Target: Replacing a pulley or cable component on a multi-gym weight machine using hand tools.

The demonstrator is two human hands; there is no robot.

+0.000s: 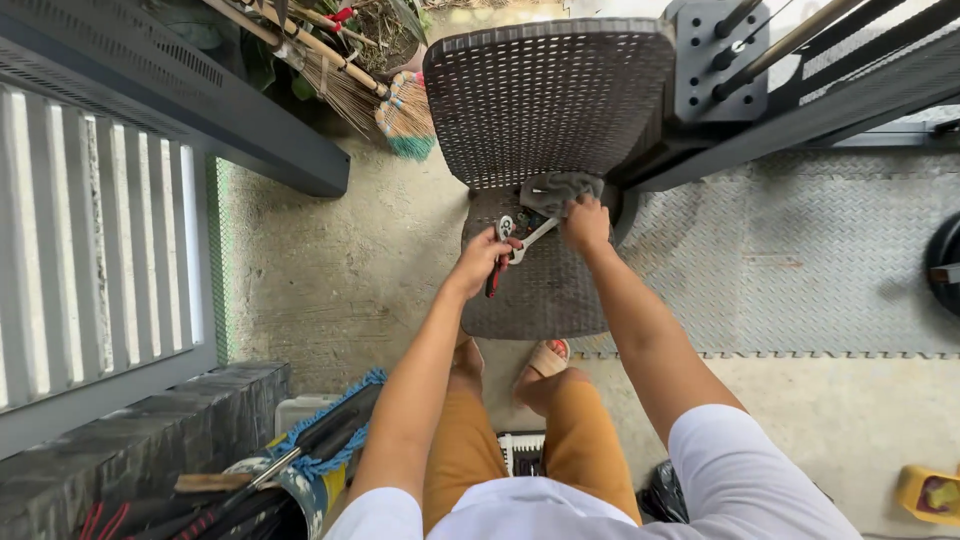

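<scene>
left hand (483,262) gripped red-handled pliers (502,252) | right hand (586,224) pressed grey cloth (560,190) on the pliers' jaw end | both over chair (545,290) seat, near its back edge

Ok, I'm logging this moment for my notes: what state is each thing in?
Left hand: closed on the red-handled pliers.
Right hand: gripping the grey cloth.
Wrench: lying on the seat.
Wicker chair: upright, unoccupied.
Brooms: leaning, heads down.

Both arms extended fwd, far from body. Left hand (483,262) curled shut, right hand (586,224) clenched, knuckles up, just apart.
</scene>
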